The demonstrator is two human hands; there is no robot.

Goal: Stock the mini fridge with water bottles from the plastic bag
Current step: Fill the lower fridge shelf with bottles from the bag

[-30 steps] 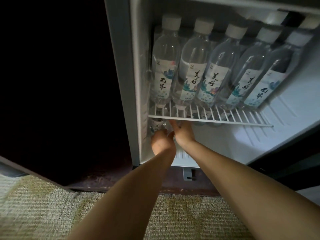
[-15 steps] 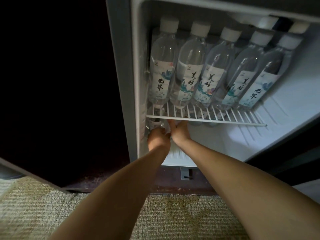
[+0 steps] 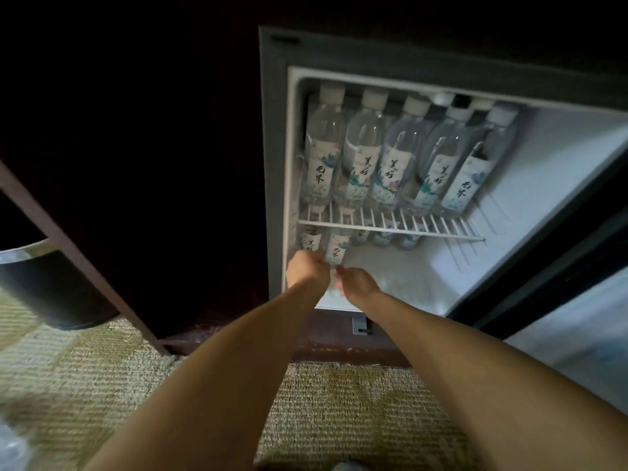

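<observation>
The open mini fridge holds a row of labelled water bottles standing on its white wire shelf. Below the shelf, more bottles stand at the back, and two lower bottles stand at the front left. My left hand is at the foot of these two, its back toward me and its fingers hidden. Just to the right, my right hand hovers over the fridge floor with loosely curled fingers and nothing visible in it. A corner of the plastic bag shows at the bottom left.
The fridge door stands open to the right. A dark wooden cabinet panel angles in on the left, with a black bin behind it. Woven beige carpet lies under my arms. The right part of the fridge floor is bare.
My head has pulled back, so the whole fridge front shows. Both hands have drawn back from under the shelf to the front edge, and the two front-left lower bottles now stand uncovered.
</observation>
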